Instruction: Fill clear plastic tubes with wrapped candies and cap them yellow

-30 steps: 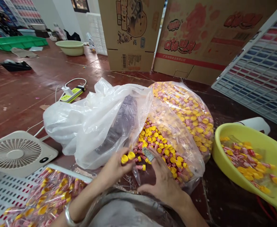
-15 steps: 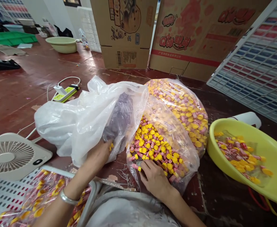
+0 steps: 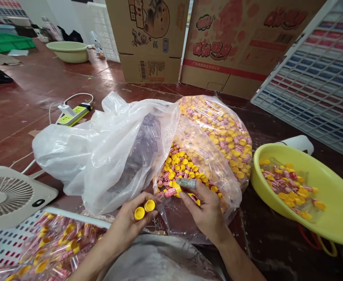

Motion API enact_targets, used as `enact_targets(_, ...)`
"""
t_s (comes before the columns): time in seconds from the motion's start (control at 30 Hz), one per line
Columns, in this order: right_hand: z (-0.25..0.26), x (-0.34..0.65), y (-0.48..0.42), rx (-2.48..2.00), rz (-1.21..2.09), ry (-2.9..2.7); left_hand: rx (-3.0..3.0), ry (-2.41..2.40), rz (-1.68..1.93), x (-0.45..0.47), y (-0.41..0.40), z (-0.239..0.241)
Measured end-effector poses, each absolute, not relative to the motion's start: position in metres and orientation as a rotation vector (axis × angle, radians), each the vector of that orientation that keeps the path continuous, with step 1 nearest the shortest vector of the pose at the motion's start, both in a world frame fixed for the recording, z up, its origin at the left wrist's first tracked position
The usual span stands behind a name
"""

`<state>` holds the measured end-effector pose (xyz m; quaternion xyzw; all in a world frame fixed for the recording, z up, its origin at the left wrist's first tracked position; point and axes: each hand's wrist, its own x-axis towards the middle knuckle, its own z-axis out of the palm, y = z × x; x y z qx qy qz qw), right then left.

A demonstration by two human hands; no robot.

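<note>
My left hand [image 3: 127, 224] is closed around two small yellow-capped tubes [image 3: 144, 207], their caps pointing up at me. My right hand [image 3: 205, 210] pinches a red-and-white yellow-capped tube [image 3: 171, 191] at the mouth of an open clear bag [image 3: 215, 183] full of such tubes. A grey band shows across a finger of that hand. A cloudy white plastic bag [image 3: 101, 152] with dark contents lies just beyond my left hand.
A yellow-green basin [image 3: 332, 218] with more tubes sits at the right. A white fan [image 3: 10, 197] and a white grid tray [image 3: 1, 242] with bagged tubes lie at the left. Cardboard boxes [image 3: 218, 43], a power strip [image 3: 71, 113] and a grid rack [image 3: 320, 78] stand behind.
My left hand came back out of the white bag toward me with two yellow-capped tubes. My right hand lifted a tube from the open bag.
</note>
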<state>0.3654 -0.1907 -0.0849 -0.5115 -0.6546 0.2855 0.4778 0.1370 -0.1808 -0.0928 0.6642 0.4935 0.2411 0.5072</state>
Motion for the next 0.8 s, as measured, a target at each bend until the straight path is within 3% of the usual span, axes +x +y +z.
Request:
enact_targets(0.23, -0.076, 0.371, -0.187, -1.281, 0.517, -1.790, 1.276, 1.055, 0.636, 0.147, -0.187, -0.093)
enact_targets(0.4, -0.073, 0.371, -0.188, -1.203, 0.664, -1.968, 1.145, 1.019, 0.672, 0.151, -0.187, -0.091)
enact_targets(0.67, -0.108, 0.341, -0.203, -1.130, 0.348, -2.141, 0.794, 0.890, 0.731, 0.164, -0.192, -0.107)
enact_targets(0.8, -0.113, 0.329, -0.209, -1.096, 0.428, -2.187, 0.829, 0.942, 0.707, 0.156, -0.197, -0.106)
